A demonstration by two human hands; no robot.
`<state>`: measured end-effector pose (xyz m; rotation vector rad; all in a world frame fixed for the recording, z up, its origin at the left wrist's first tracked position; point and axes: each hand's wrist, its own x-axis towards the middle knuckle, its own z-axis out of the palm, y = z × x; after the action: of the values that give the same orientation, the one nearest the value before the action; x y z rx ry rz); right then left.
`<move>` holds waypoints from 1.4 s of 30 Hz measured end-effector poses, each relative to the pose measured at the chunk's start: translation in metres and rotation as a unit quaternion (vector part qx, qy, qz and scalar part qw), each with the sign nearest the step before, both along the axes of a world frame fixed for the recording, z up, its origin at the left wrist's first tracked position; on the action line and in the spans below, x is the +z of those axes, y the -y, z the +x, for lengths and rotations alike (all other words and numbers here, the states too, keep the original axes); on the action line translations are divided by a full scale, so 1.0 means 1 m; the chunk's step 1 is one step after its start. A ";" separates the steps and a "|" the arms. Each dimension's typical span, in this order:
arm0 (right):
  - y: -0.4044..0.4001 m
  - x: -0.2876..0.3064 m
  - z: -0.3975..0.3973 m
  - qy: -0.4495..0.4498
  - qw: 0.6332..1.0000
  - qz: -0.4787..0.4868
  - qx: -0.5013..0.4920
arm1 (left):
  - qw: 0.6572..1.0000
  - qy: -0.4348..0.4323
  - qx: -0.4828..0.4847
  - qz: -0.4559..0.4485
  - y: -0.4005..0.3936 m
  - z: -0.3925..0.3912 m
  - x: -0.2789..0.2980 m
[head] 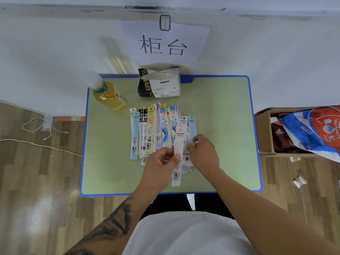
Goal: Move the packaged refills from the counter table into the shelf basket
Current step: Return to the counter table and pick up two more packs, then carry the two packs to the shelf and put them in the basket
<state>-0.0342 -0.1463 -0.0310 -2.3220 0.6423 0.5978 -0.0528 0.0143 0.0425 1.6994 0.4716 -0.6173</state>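
Both our hands are down on the desk [220,111] among the packaged refills [158,129]: our left hand [161,162] pinches 1 long white refill packet [178,153] between thumb and curled fingers, lifting it above the pile, while our right hand [203,153] has its fingers curled down onto the packets at the right end of the row, though we cannot tell whether it has actually got hold of any. The refills are slim, flat strips lying side by side, lengthwise away from us, in the middle of the green, blue-edged desk; they come in pale blue, black, yellow-green, white, and a blue cartoon print, most with a barcode near the end closest to us. Small print sits near the tops of several packets, too fine for us to read. Behind the row lies a soft black-and-white pack [159,82] showing the letters "MAO" and the number "360", and left of it a bottle [108,94] of yellow drink with a white cap and green label. On the wall beyond hangs a paper sign [164,40] reading "柜台". A cardboard box [265,133] holding a red-and-blue bag [316,129] stands to the right of the desk.
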 end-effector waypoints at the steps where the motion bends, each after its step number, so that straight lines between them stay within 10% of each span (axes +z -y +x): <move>1: -0.003 -0.003 0.003 -0.007 1.000 -0.011 -0.007 | 1.000 -0.004 -0.002 0.002 -0.001 -0.001 0.000; 23: 0.049 0.025 -0.056 0.062 0.979 0.061 -0.186 | 0.998 -0.020 -0.052 0.036 0.028 -0.044 0.000; 32: 0.137 0.108 -0.215 0.197 0.874 0.253 -0.366 | 0.985 -0.002 -0.171 -0.008 0.152 -0.118 0.042; 42: 0.235 0.143 -0.443 0.293 0.756 0.247 -0.531 | 0.932 -0.016 -0.360 -0.044 0.316 -0.288 0.075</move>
<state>-0.4771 -0.3815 0.1120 -1.1930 1.1416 -0.4499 -0.3406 -0.3018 0.1173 1.7605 -0.1859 -1.1713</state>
